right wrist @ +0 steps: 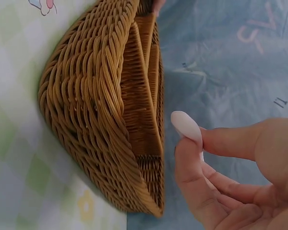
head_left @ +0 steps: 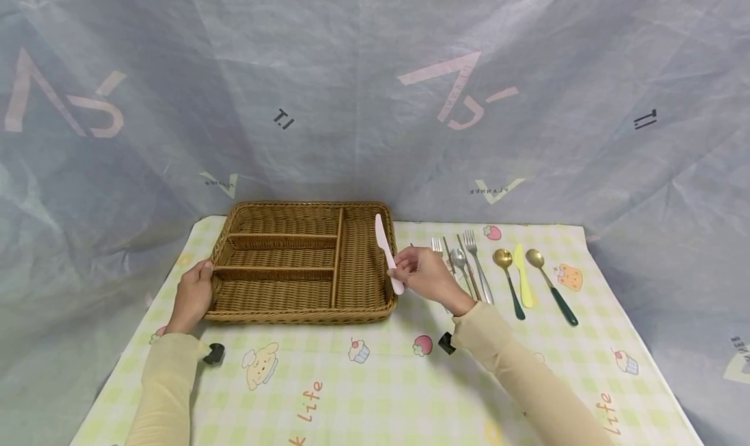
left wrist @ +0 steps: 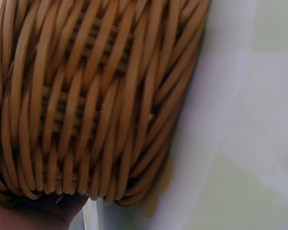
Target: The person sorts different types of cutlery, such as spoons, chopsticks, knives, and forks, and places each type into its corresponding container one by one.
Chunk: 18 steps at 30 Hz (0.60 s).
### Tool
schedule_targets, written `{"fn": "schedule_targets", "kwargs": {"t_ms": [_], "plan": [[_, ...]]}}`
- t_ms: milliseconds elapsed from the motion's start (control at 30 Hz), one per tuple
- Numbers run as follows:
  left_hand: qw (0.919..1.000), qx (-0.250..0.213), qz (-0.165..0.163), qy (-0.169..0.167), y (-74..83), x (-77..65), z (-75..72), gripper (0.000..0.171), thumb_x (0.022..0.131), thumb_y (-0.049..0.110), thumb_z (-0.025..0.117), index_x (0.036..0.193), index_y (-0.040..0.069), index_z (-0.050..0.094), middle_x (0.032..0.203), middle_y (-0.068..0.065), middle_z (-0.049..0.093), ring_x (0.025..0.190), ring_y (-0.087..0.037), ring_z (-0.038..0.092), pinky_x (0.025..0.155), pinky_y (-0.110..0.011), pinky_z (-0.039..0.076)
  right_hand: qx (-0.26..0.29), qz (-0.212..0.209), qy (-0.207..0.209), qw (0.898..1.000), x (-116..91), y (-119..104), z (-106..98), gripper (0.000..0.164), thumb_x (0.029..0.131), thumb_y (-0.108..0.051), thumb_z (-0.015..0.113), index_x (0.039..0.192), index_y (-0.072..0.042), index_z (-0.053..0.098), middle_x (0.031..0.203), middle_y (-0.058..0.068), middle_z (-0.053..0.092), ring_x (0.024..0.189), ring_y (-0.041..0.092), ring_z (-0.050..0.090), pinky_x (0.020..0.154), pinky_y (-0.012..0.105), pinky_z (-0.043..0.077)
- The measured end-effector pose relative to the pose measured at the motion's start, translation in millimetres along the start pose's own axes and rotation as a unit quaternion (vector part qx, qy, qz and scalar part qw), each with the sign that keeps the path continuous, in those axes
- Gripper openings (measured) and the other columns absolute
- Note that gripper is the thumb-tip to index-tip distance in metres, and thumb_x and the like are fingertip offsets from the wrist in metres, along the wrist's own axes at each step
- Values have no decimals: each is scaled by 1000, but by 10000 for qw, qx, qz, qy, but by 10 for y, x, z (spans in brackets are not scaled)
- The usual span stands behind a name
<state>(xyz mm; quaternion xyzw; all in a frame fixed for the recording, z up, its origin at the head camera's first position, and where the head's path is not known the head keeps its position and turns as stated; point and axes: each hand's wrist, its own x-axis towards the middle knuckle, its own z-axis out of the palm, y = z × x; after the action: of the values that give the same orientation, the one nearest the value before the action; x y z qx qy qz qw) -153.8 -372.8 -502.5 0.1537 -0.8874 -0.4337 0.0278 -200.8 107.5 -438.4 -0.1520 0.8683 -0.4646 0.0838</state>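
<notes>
A pale pink knife (head_left: 383,244) is pinched by its handle between thumb and fingers of my right hand (head_left: 424,273). It is held over the right compartment and right rim of a brown wicker cutlery tray (head_left: 351,315), blade toward the back. From the right wrist view, only the rounded handle end of the knife (right wrist: 186,125) shows clearly. My left hand (head_left: 194,295) grips the tray's left side, with fingertips at the rim. In the left wrist view, the woven wall of the tray (left wrist: 86,96) covers most of that hand (left wrist: 48,215).
Right of the tray lie several forks, spoons and thin sticks, partly behind my right hand. Farther right are a gold spoon (head_left: 504,260), a yellow knife (head_left: 522,277) and another green-handled spoon (head_left: 564,306). A grey cloth (head_left: 363,107) hangs behind the table.
</notes>
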Motion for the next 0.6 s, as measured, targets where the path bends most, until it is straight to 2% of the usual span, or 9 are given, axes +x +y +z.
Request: {"fn": "schedule_targets", "kwargs": {"t_ms": [100, 300, 600], "plan": [[10000, 1, 6, -7, -6, -8, -1, 67, 119, 39, 18, 166, -7, 28, 168, -34, 28, 156, -57, 22, 126, -70, 24, 17, 8, -57, 10000, 31, -16, 61, 11, 97, -14, 81, 102, -5, 76, 86, 1, 72, 76, 14, 67, 67, 28, 54], [10000, -19, -30, -41, -7, -12, 0, 67, 119, 41, 18, 167, -5, 26, 170, -33, 26, 157, -56, 20, 127, -70, 23, 172, -42, -228, 9996, 115, -31, 182, 12, 97, -7, 80, 103, 1, 74, 87, 6, 74, 71, 13, 68, 66, 27, 58], [9999, -22, 91, 73, 14, -34, 1, 65, 119, 39, 21, 164, -7, 33, 167, -34, 32, 155, -57, 24, 125, -71, 26, -400, -170, -286, 9986, 264, -63, 334, 12, 98, -7, 80, 103, 1, 73, 89, 5, 74, 75, 14, 69, 72, 31, 61]]}}
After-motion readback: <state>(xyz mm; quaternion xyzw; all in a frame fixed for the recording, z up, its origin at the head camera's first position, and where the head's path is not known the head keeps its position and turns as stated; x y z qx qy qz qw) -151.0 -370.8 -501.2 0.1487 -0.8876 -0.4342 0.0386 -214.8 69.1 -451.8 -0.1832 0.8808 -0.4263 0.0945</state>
